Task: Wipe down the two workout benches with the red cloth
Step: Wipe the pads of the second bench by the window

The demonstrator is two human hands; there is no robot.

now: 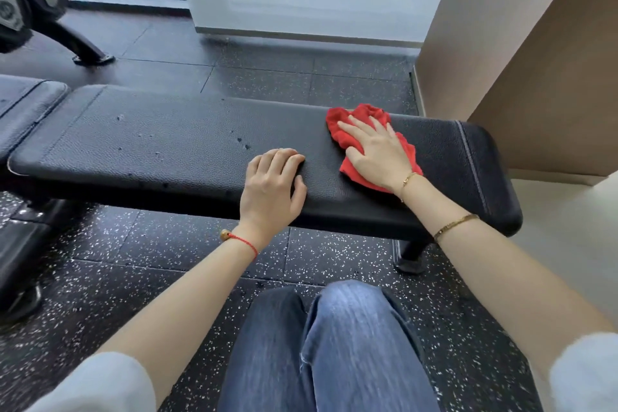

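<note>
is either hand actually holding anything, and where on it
Nothing is gripped. The right hand presses flat on the middle of the red cloth; the left hand rests on the bench.

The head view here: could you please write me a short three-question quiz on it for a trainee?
1. True or false: the right hand presses the cloth flat on the bench.
2. Which hand rests on bare padding?
3. The cloth lies nearer: A) the bench's right end, B) the dumbbells.

Key: 1 true; 2 the left hand; 3 A.
</note>
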